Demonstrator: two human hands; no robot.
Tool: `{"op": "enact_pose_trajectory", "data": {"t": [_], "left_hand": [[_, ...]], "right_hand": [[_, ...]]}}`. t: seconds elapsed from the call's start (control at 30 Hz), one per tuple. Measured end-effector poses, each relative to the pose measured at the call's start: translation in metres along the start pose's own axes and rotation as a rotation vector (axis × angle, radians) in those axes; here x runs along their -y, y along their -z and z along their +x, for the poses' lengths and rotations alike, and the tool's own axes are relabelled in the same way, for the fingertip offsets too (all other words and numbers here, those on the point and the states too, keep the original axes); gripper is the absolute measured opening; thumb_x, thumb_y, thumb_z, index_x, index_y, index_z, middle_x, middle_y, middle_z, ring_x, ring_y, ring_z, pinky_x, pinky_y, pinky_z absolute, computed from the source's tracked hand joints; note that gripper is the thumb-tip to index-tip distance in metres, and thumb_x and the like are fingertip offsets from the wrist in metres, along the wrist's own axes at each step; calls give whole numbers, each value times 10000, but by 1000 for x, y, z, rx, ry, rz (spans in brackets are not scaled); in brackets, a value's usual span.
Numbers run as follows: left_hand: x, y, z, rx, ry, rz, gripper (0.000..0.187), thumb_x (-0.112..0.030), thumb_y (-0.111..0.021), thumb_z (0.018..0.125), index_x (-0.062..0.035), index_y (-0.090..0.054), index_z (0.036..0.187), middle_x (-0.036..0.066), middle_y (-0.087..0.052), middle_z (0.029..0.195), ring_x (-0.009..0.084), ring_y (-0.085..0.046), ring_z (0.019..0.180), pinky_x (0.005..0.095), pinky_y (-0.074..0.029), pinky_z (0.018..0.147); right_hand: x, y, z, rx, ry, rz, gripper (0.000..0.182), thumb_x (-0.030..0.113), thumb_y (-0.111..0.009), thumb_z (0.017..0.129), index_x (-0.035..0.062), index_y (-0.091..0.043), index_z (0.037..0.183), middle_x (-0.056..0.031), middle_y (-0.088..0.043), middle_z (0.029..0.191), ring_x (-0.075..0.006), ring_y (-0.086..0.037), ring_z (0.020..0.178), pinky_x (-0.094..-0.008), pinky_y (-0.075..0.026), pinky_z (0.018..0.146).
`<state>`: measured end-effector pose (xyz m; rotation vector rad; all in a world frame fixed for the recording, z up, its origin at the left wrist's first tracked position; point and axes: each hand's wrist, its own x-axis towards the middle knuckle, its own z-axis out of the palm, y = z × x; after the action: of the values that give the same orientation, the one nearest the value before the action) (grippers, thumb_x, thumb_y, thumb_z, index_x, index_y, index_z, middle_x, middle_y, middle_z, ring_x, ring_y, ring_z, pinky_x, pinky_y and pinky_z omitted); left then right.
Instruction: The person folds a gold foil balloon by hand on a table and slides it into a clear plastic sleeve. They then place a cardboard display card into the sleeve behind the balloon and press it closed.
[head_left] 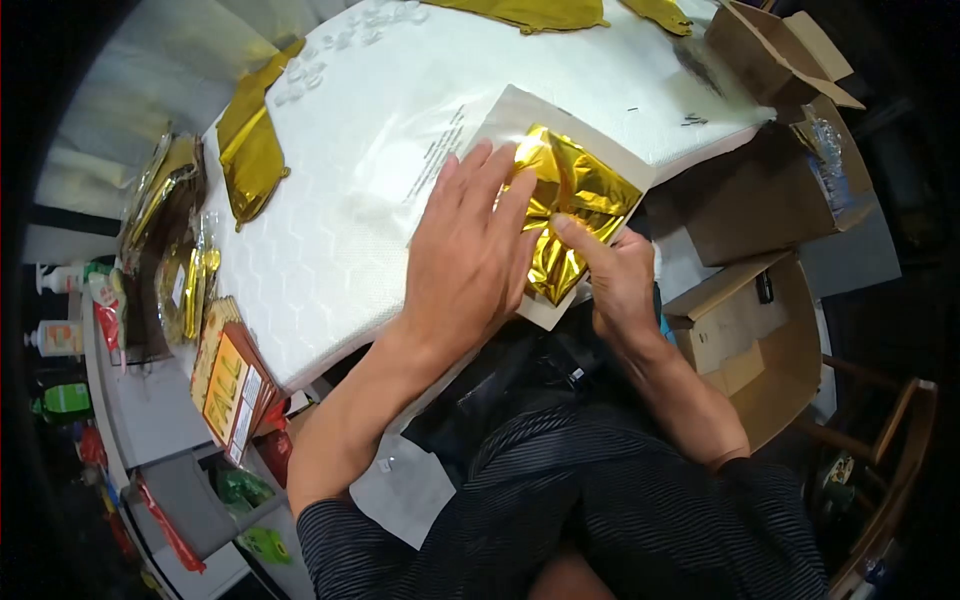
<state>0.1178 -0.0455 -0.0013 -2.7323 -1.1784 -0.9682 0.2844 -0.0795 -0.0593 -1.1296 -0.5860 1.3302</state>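
A folded gold foil balloon [575, 190] lies on a pale card [632, 170] near the front edge of the white padded surface. My left hand [462, 240] rests flat with its fingers stretched, their tips over the left side of the foil and the card. My right hand [622, 280] grips the card's right edge. Its thumb presses on the foil, and the other fingers are partly hidden behind the card. Beside my left hand lies a clear plastic bag [436, 150] with small printed text.
Flat gold foil balloons [250, 165] lie along the left and far edges. Small clear pieces [310, 70] are scattered at the back left. Booklets marked "FALL" [232, 385] stand at the left corner. Open cardboard boxes [755, 350] are at the right, near a wooden chair [895, 430].
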Motion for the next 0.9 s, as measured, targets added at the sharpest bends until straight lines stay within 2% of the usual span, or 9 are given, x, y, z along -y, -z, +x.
{"op": "enact_pose_trajectory", "data": {"t": [0.1, 0.27, 0.3, 0.47, 0.57, 0.63, 0.77, 0.83, 0.9], "left_hand": [[19, -29, -1, 168, 87, -86, 521, -107, -690, 930, 6, -522, 1410, 245, -492, 1477, 445, -454, 1403, 537, -337, 1201], [28, -36, -7, 227, 48, -65, 531, -212, -629, 994, 71, -500, 1424, 274, -451, 1508, 459, -409, 1432, 554, -303, 1206], [29, -36, -7, 226, 42, -69, 526, -207, -633, 992, 69, -503, 1420, 274, -450, 1509, 460, -408, 1432, 554, -302, 1206], [28, -31, -6, 230, 54, -113, 508, -168, -653, 975, 51, -513, 1413, 274, -450, 1507, 463, -401, 1436, 563, -296, 1208], [29, -24, -1, 239, 67, -112, 465, -126, -676, 956, -16, -560, 1393, 226, -482, 1518, 421, -456, 1423, 493, -363, 1197], [28, -17, 2, 236, 90, -148, 390, -109, -688, 935, -8, -624, 1307, 227, -578, 1397, 417, -557, 1308, 454, -485, 1076], [17, 1, 13, 264, 108, -47, 271, -58, -692, 870, 55, -664, 1115, 211, -637, 1143, 386, -630, 1085, 449, -533, 951], [12, 4, 15, 331, 131, 114, 172, -10, -671, 812, 48, -644, 971, 171, -606, 960, 339, -632, 910, 435, -558, 782], [12, 4, 16, 333, 101, 158, 140, -6, -659, 806, 42, -629, 935, 171, -597, 942, 333, -636, 897, 420, -563, 752]], "right_hand": [[-1, 0, 2, 9, 6, 2, 257, 98, -768, 927, -36, -721, 1141, -75, -757, 1054, -114, -705, 895, -271, -561, 823], [13, 16, -3, 169, -146, -98, 348, 230, -728, 975, -45, -698, 1186, -95, -766, 1056, -115, -724, 857, -250, -570, 729], [14, 19, -5, 119, -160, -195, 355, 296, -709, 991, -35, -707, 1118, -67, -758, 955, -89, -696, 755, -238, -558, 647], [17, 43, -12, 209, -220, -263, 297, 294, -719, 982, 1, -708, 934, -23, -683, 785, -60, -607, 619, -237, -538, 572], [15, 47, -11, 263, -251, -260, 291, 271, -728, 973, 5, -708, 857, -19, -658, 727, -60, -579, 568, -237, -527, 528], [14, 46, -10, 284, -259, -248, 287, 255, -733, 967, -1, -714, 840, -26, -662, 717, -64, -581, 556, -238, -523, 512], [14, 39, -12, 272, -274, -183, 278, 221, -729, 967, -19, -725, 827, -39, -677, 709, -72, -600, 536, -219, -514, 495], [13, 38, -13, 287, -270, -168, 282, 218, -722, 975, -21, -727, 825, -37, -685, 712, -69, -612, 540, -201, -505, 496], [12, 36, -13, 288, -294, -172, 267, 196, -732, 955, -30, -730, 813, -64, -683, 713, -93, -615, 520, -239, -541, 492]]}}
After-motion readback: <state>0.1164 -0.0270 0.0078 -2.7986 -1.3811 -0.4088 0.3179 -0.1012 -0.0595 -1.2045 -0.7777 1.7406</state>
